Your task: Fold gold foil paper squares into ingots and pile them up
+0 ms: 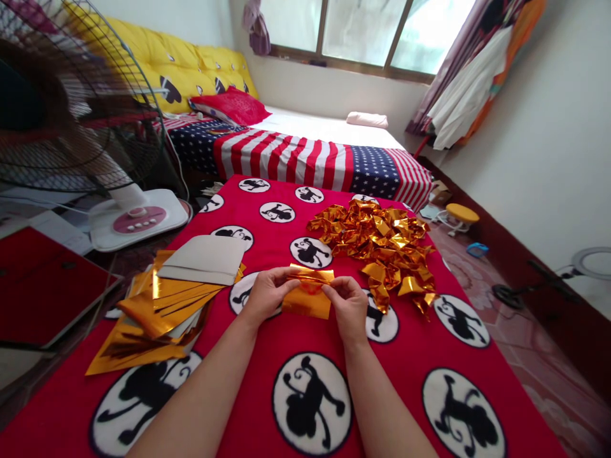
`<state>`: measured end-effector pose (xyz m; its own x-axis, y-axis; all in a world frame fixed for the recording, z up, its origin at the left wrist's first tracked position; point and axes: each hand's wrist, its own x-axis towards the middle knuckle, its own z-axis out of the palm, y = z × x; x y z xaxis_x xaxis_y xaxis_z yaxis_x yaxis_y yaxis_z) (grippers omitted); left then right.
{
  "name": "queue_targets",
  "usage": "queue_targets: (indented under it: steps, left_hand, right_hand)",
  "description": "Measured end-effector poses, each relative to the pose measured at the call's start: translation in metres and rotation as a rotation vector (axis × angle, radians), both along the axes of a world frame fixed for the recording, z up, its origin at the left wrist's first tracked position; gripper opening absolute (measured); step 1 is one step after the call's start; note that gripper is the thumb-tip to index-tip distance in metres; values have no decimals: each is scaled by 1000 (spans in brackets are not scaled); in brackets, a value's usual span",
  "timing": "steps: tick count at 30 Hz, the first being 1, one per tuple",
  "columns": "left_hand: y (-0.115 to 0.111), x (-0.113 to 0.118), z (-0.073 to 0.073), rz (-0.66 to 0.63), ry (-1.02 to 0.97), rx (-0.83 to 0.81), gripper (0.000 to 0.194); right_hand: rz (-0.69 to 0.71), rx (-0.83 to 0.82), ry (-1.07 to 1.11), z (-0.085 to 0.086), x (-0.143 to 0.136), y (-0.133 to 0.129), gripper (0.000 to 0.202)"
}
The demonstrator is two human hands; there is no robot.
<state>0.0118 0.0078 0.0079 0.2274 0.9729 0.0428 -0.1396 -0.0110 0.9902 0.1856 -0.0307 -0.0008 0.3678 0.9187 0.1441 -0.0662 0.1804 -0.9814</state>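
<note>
Foil (305, 305), a small gold rectangle with a reddish patch near its middle, was stretched between two bare hands, just above or on a red cloth (252, 394) printed with black figures in white circles; whether its near part touched the cloth, I could not tell. The left hand (268, 296) pinched it at the left side, thumb against fingers; the right hand (349, 305) gripped the opposite side in the same way, so that both were closed on it and level with each other; a bright creased band ran across the piece from one grip to the other.

Beyond the right hand and to its right, a heap of crumpled gold pieces (382, 238) spread over the cloth, its nearest bits lying near that hand; to the left of the left hand, and apart from it, lay a fanned stack of gold sheets (179, 305), with pale card (205, 257) resting on top.

A fan (136, 219) stood at the left, its head blurred; past the cloth's far edge was a bed (286, 156) draped in stars and stripes, with a red pillow (238, 105) at its left end; on the floor at the right stood a yellow-topped stool (462, 214).
</note>
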Motion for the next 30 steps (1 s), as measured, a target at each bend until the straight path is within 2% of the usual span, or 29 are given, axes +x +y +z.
queue_targets:
  steps: [4, 17, 30]
  left_hand:
    - [0, 0, -1, 36, -31, -20, 41]
    - [2, -1, -4, 115, -2, 11, 28]
    - [3, -1, -6, 97, 34, 44, 25]
  right_hand:
    - [5, 12, 32, 1, 0, -1, 25]
    - [82, 40, 84, 2, 0, -2, 30]
    - [13, 41, 74, -1, 1, -1, 24]
